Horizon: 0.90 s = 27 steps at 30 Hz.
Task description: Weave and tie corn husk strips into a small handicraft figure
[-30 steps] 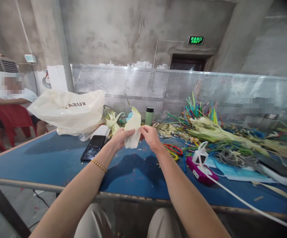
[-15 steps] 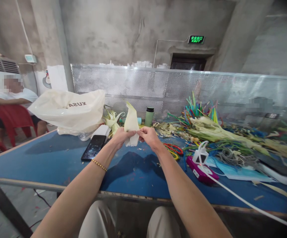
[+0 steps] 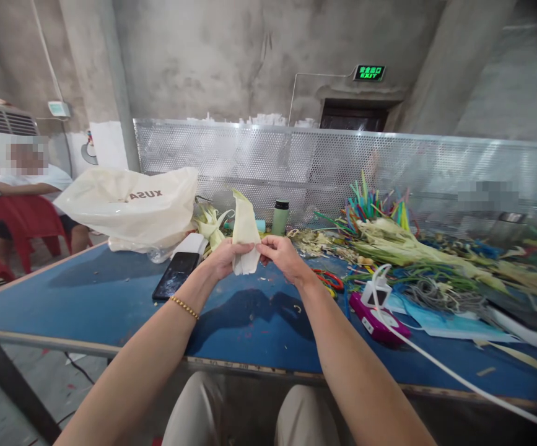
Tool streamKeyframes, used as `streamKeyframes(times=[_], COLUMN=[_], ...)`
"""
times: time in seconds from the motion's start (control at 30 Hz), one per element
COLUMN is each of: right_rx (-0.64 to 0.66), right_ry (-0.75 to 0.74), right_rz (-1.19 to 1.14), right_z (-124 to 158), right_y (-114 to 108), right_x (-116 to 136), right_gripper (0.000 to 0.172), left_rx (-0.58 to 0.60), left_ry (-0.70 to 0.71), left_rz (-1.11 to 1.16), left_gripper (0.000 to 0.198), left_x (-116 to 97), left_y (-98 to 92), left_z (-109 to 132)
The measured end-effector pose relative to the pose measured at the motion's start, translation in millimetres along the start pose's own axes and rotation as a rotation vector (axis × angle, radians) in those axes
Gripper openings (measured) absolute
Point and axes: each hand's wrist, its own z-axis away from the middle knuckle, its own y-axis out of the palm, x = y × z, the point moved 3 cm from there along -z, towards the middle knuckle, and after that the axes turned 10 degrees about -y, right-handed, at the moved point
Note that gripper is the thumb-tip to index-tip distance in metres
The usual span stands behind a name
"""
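A pale green-yellow corn husk [image 3: 245,224] is held upright above the blue table [image 3: 124,310], its pointed tip at the top. My left hand [image 3: 226,257] is closed on its left side, the thumb lying across the front. At the right edge, the thumb and fingers of my right hand [image 3: 278,254] pinch the same husk. Behind my left hand lies a bundle of husks [image 3: 211,227]. A black phone [image 3: 176,275] rests just left of my left wrist.
A large cream bag [image 3: 129,204] stands at the left. On the right are a husk pile [image 3: 402,244], colored cords [image 3: 328,279], a purple power strip [image 3: 377,319] with a white cable and a blue mask [image 3: 449,322]. A green bottle [image 3: 280,218] stands behind. A person [image 3: 31,179] sits far left.
Both hands keep their hold on the husk and have barely moved. The view has shifted very slightly.
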Motion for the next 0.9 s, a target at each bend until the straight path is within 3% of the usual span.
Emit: streamKeyframes(times=[0.27, 0.5, 0.6, 0.7, 0.8, 0.9], right_rx=[0.029, -0.006, -0.020, -0.054, -0.053, -0.047], right_ry=[-0.004, -0.099, -0.104, -0.114, -0.065, -0.036], right_rz=[0.187, 0.534, 0.537, 0.485, 0.292, 0.073], right_z=[0, -6, -7, -6, -4, -4], right_y=[-1, 2, 3, 1, -1, -1], right_x=[-8, -12, -11, -9, -8, -8], right_gripper=[0.019, 0.018, 0.015, 0.014, 0.013, 0.020], left_rx=[-0.168, -0.306, -0.286, -0.170, -0.077, -0.074], left_ry=[0.083, 0.310, 0.269, 0.159, 0.120, 0.127], left_rz=[-0.322, -0.615, -0.548, -0.361, -0.194, -0.111], left_gripper=[0.021, 0.011, 0.012, 0.020, 0.026, 0.029], left_x=[2, -5, -2, 4, 4, 0], left_y=[-2.1, 1.1, -0.5, 1.2, 4.0, 2.7], left_z=[-2, -1, -2, -3, -2, 0])
